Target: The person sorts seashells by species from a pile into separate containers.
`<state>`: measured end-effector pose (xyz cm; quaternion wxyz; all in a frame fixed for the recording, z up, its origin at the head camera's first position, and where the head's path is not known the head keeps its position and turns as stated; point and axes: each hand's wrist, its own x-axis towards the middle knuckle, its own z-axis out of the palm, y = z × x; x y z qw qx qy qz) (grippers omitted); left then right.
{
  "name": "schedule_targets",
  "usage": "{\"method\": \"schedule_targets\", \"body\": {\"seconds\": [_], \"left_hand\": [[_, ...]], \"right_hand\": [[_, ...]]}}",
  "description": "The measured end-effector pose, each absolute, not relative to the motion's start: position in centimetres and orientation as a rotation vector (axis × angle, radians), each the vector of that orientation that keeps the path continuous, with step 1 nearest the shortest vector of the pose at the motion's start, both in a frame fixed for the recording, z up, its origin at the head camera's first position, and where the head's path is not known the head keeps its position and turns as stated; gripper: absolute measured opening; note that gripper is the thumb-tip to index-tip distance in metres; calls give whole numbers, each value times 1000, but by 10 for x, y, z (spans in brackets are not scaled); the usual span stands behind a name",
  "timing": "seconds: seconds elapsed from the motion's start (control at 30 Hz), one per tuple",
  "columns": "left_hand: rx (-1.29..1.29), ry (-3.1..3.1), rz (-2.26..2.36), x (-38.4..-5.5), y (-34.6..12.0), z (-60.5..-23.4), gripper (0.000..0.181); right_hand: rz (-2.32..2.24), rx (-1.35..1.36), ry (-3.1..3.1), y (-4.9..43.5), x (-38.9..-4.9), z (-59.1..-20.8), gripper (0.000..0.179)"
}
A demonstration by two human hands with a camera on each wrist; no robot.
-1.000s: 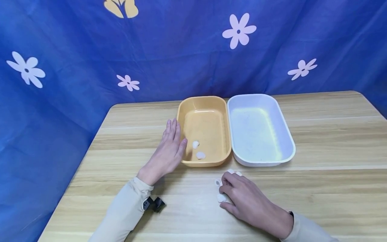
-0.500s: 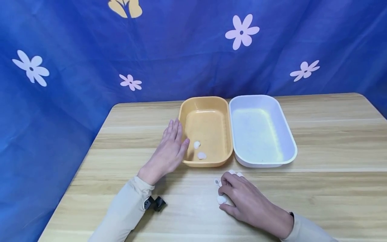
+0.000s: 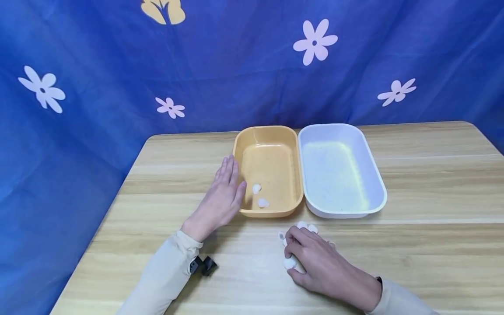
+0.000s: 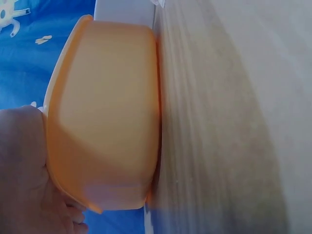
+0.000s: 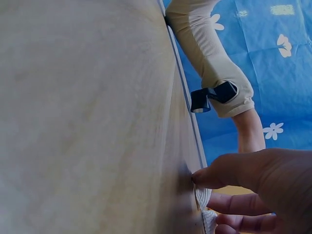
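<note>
My left hand (image 3: 218, 197) lies with straight fingers along the left rim of the orange plastic tub (image 3: 271, 214), its thumb over the edge. Two small white seashells (image 3: 257, 188) lie inside that tub, near its front left. In front of the tubs my right hand (image 3: 320, 262) is low on the table, thumb and index finger pinching a ribbed white seashell (image 3: 289, 263). The right wrist view shows this ribbed shell (image 5: 203, 197) between thumb and finger at the tabletop. Several more white shells (image 3: 302, 225) lie around the fingertips, partly hidden by the hand.
A white plastic tub (image 3: 334, 175) stands against the orange one's right side. Both are near the back edge of the wood-grain table (image 3: 433, 183). Behind hangs a blue cloth (image 3: 236, 65) with flowers. A small black camera (image 3: 208, 265) sits at my left wrist.
My right thumb and fingers have shifted slightly and closed in on the ribbed shell, uncovering a bit more of the shells behind. The left hand stays at the orange tub.
</note>
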<state>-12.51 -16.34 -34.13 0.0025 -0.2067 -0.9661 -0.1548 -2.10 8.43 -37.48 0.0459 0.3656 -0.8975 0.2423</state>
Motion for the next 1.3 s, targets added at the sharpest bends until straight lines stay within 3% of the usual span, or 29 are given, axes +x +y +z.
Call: {"method": "schedule_targets", "body": {"seconds": [1.3], "left_hand": [[-618,-3025,-518,-124,-162,-344,63]], "right_hand": [[842,1149,-2710,88,-25,-382,26]]}}
